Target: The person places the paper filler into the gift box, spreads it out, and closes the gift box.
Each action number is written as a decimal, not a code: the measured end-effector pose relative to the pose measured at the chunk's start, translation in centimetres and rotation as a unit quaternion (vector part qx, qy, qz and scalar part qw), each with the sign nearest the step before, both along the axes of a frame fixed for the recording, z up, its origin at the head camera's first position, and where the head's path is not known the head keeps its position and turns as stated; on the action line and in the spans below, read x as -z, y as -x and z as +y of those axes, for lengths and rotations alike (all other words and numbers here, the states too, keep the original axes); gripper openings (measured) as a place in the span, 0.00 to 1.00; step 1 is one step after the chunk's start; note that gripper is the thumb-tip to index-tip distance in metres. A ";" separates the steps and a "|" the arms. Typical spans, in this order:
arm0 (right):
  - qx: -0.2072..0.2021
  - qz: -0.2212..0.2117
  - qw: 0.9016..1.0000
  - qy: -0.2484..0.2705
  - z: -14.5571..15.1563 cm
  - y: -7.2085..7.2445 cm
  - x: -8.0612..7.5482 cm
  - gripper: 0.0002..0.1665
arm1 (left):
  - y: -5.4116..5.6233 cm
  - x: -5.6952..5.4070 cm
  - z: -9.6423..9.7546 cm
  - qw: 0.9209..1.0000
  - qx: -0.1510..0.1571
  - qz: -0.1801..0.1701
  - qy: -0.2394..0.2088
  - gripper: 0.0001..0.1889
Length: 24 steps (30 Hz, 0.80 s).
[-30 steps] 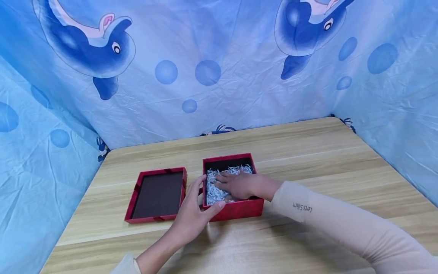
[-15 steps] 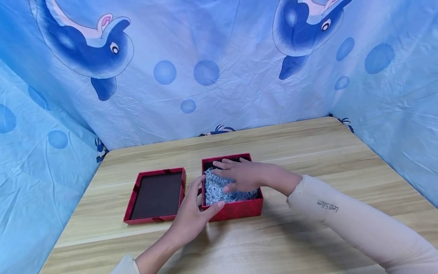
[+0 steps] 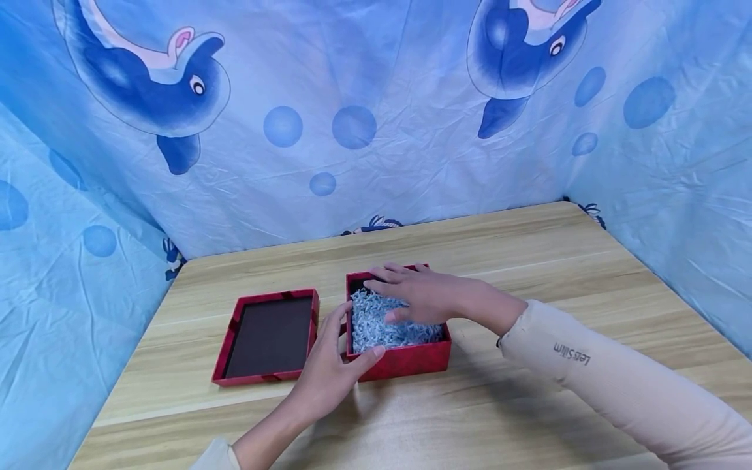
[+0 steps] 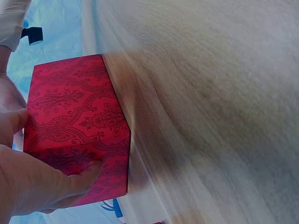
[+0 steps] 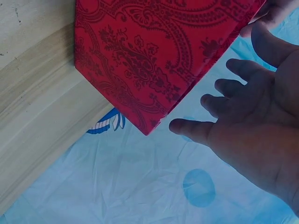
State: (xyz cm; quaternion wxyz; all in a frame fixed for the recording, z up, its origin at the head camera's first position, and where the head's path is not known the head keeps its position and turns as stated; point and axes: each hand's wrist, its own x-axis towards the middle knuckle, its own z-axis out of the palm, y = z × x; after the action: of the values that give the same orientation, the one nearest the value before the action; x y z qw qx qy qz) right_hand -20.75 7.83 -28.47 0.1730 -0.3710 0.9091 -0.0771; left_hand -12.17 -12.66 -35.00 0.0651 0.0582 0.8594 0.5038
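A red gift box (image 3: 405, 361) with a dark inside stands on the wooden table. Pale blue shredded paper (image 3: 373, 324) fills it. My left hand (image 3: 330, 373) grips its near left corner, thumb on the front wall and fingers along the left side. In the left wrist view the box (image 4: 77, 105) shows a dark damask pattern. My right hand (image 3: 429, 297) hovers palm down over the paper, fingers spread and holding nothing. In the right wrist view that hand (image 5: 266, 107) is above the box's rim, with its fingers apart.
The matching red box lid (image 3: 271, 338) lies upturned left of the box, its dark inside facing up. Behind and on both sides of the wooden table (image 3: 529, 261) hangs a blue cloth (image 3: 411, 170) printed with dolphins and bubbles.
My right hand has lifted off the shredded paper and shifted slightly right and away from me, baring more of the paper. My left hand keeps its grip on the box.
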 end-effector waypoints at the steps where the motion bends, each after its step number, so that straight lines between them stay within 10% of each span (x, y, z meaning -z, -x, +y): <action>1: -0.002 0.003 1.000 0.001 0.0 0.0 0.0 0.42 | 0.0 0.0 0.0 1.000 0.000 0.000 0.000 0.47; 24: -0.005 0.068 0.996 0.059 -0.2 -0.1 -0.2 0.43 | 0.0 -0.1 -0.1 1.000 0.003 0.004 -0.005 0.48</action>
State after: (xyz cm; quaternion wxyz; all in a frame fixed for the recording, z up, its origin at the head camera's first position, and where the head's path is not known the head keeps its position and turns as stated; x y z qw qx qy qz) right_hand -20.66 7.62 -28.26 0.0885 -0.3898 0.9107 -0.1043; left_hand -12.15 -12.72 -34.92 0.0631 0.0632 0.8567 0.5080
